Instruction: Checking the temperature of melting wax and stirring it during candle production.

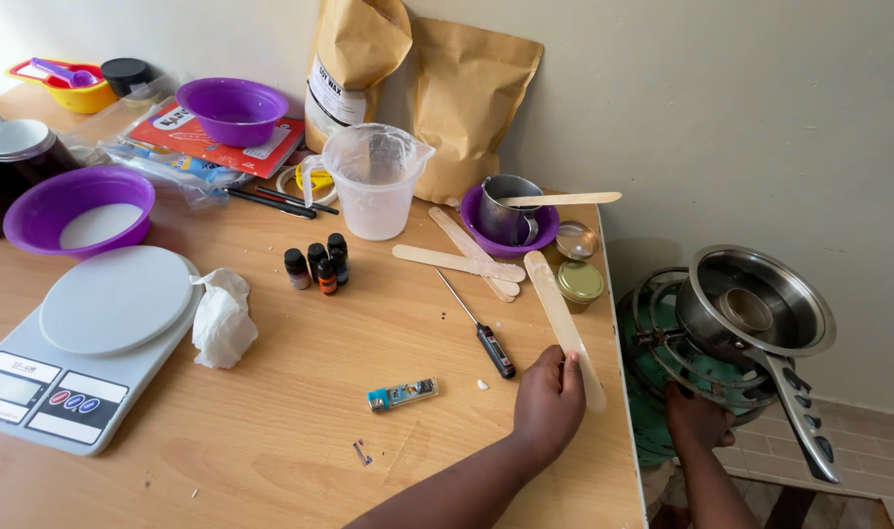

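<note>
My left hand (pixel 548 400) rests on the wooden table (pixel 300 392) near its right edge, fingers closed on the near end of a long flat wooden stick (pixel 557 299) that lies pointing away from me. Off the table to the right, my right hand (pixel 697 419) grips the side of a green gas cylinder (pixel 653 392) just below its burner ring. A steel pan (pixel 760 304) with a long handle sits on that burner, and a smaller metal cup stands inside it. A black-handled probe thermometer (pixel 478 325) and a small lighter (pixel 402 394) lie just left of my left hand.
A digital kitchen scale (pixel 85 343), a crumpled tissue (pixel 222 318), several small dark bottles (pixel 317 264), a clear measuring jug (pixel 374 181), purple bowls (pixel 75 208), two small tins (pixel 578 281), more wooden sticks (pixel 457 261) and brown paper bags (pixel 467 93) crowd the table.
</note>
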